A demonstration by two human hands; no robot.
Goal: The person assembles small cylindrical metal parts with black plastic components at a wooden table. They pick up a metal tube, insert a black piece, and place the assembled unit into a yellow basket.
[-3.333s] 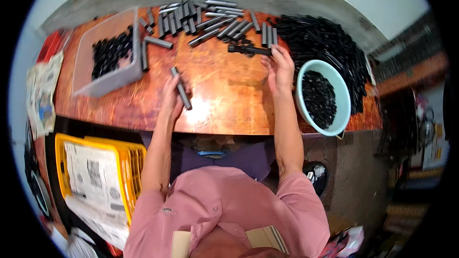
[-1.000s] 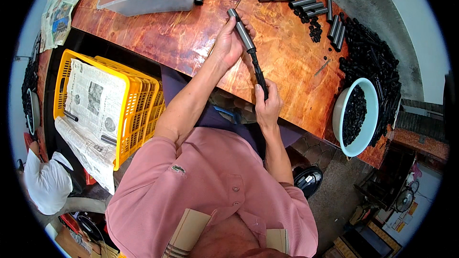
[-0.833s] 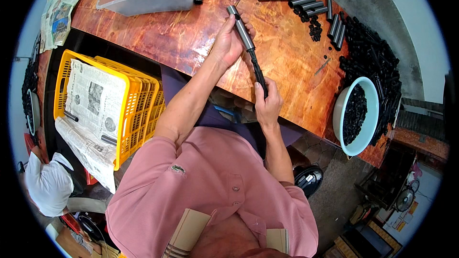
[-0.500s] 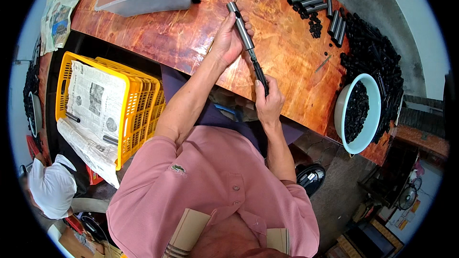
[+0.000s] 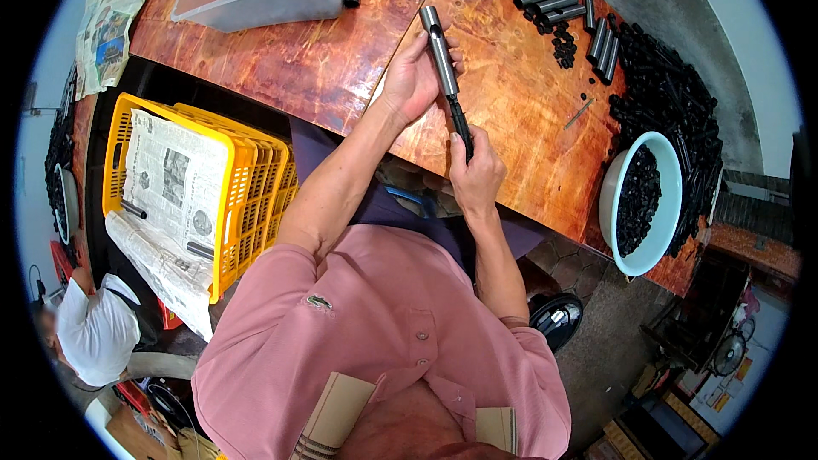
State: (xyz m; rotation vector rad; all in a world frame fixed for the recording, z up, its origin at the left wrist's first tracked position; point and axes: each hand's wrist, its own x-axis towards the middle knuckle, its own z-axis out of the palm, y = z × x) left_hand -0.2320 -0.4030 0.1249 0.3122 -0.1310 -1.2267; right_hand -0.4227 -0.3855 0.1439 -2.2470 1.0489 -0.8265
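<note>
Above the table's front edge, my left hand (image 5: 412, 81) holds a shiny metal tube (image 5: 440, 60) across its fingers, thumb against the tube's side. The tube has a dark opening near its upper end and is tilted, top leaning left. My right hand (image 5: 478, 172) pinches a slim black plastic piece (image 5: 460, 122) just below. That piece's upper end meets the tube's lower mouth; how deep it sits inside is hidden.
Loose metal tubes (image 5: 558, 8) and small black parts lie at the back right. A pale blue basin (image 5: 672, 213) of black pieces stands by a black heap (image 5: 673, 111). A clear bin (image 5: 281, 10) is back left; a yellow crate (image 5: 223, 213) with newspaper stands left; a person (image 5: 98, 328) sits beyond.
The tube has shifted slightly right and down, and less of the black piece shows between it and my right hand. My left fingers have loosened a little around the tube.
</note>
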